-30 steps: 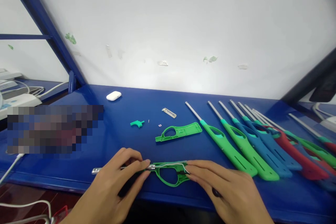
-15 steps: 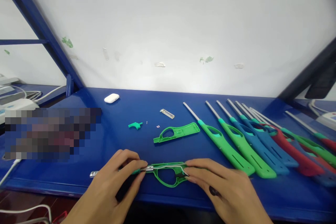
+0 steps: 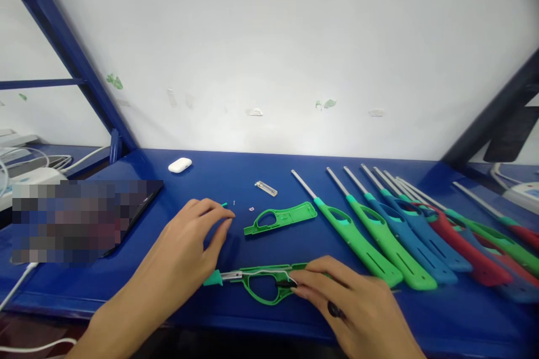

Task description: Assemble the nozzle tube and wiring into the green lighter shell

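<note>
My left hand (image 3: 196, 247) hovers over the blue table, thumb and fingertips apart with nothing between them. It partly hides a small green trigger piece (image 3: 224, 205). My right hand (image 3: 337, 297) grips the right part of an open green lighter half (image 3: 261, 298), where a white wire (image 3: 269, 272) and a black part (image 3: 284, 284) lie. A metal rod (image 3: 232, 275) with a teal collar (image 3: 214, 278) extends left from that half, under my left hand. The other green casing half (image 3: 295, 214) lies beyond, near a clear fuel tank (image 3: 266, 188).
Several long lighters, such as a green one (image 3: 357, 244) and a red one (image 3: 467, 252), lie at the right. A white case (image 3: 180, 165) sits at the back left, a dark blurred-out device (image 3: 137, 216) at the left. A tiny pin and a small pinkish piece (image 3: 251, 209) lie mid-table.
My left hand has let go of the rod and moved up toward the trigger piece, uncovering the teal collar. My right hand still grips the casing. The view has tilted slightly.
</note>
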### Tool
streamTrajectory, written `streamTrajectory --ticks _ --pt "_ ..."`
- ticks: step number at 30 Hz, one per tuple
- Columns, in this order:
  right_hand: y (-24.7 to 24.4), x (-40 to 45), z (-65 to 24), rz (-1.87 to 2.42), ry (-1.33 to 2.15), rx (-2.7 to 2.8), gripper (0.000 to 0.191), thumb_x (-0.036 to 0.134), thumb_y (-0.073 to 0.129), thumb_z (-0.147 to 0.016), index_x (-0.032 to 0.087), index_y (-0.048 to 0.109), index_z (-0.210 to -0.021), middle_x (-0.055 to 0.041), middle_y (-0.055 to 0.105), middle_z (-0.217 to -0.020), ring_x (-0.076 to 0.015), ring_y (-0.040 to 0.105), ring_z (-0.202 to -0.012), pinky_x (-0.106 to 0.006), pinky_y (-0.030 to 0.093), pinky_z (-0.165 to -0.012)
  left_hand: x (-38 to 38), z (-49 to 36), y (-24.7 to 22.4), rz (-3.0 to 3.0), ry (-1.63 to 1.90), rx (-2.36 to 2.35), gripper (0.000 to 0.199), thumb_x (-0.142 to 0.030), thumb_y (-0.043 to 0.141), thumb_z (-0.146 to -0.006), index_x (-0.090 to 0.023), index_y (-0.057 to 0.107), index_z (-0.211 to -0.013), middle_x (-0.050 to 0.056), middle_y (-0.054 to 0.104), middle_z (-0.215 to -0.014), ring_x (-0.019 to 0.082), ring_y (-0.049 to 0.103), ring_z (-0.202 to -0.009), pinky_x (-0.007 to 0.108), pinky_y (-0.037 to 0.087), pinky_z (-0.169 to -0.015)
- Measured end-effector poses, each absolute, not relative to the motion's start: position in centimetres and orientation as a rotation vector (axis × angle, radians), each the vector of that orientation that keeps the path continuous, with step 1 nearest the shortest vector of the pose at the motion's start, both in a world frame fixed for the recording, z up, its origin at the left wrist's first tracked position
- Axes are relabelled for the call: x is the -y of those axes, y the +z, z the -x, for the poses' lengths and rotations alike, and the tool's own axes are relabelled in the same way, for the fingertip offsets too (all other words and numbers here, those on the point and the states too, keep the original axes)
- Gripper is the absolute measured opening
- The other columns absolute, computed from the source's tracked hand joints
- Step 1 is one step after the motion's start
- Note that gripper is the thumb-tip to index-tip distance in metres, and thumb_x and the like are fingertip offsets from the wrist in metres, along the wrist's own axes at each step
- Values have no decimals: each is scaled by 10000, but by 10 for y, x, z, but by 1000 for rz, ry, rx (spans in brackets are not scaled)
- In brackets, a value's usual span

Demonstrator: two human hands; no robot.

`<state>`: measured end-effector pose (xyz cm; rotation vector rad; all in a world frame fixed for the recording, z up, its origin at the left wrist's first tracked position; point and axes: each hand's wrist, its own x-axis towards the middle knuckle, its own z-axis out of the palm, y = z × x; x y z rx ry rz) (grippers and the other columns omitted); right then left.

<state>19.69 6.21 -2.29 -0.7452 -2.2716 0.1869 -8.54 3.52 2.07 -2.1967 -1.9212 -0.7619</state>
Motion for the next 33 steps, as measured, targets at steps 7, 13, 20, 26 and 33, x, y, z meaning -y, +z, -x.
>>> streamTrajectory --ticks 7,13,20,26,33 --pt "-13 -56 -209 878 56 2102 220 419 606 -1037 280 698 -1181 -42 550 -938 -97 597 -563 -204 549 -483 -52 95 28 2116 -618 2049 360 -392 447 -1052 -213 754 -1109 99 739 -1119 311 650 -1039 473 543 -878" --pt "0 -49 -223 976 -3 2014 149 392 617 -1004 284 657 -1099 -24 403 -934 -130 542 -649 -245 550 -497 -55 100 36 1999 -584 2162 356 -367 442 -1032 -208 736 -1152 120 722 -1179 369 665 -1060 535 535 -863" --pt "30 -52 -203 937 284 1923 257 255 444 -1082 318 648 -1225 -38 524 -980 -167 597 -842 -242 535 -620 -47 92 36 2244 -601 2104 292 -403 465 -1050 -312 724 -1149 21 730 -1144 268 688 -1036 433 543 -867" --pt "32 -81 -190 684 261 1892 252 201 615 -1045 377 723 -1190 -2 535 -981 -136 618 -926 -233 545 -772 -33 79 32 2450 -676 1928 250 -379 452 -1096 -367 679 -1199 -28 705 -1192 206 655 -1080 386 526 -938" --pt "3 -85 -207 789 143 1981 162 191 658 -1025 329 735 -1061 8 600 -1060 -114 661 -881 -230 526 -773 -59 103 24 2264 -542 2081 322 -302 433 -1056 -230 727 -1166 86 707 -1132 298 625 -1092 480 529 -943"
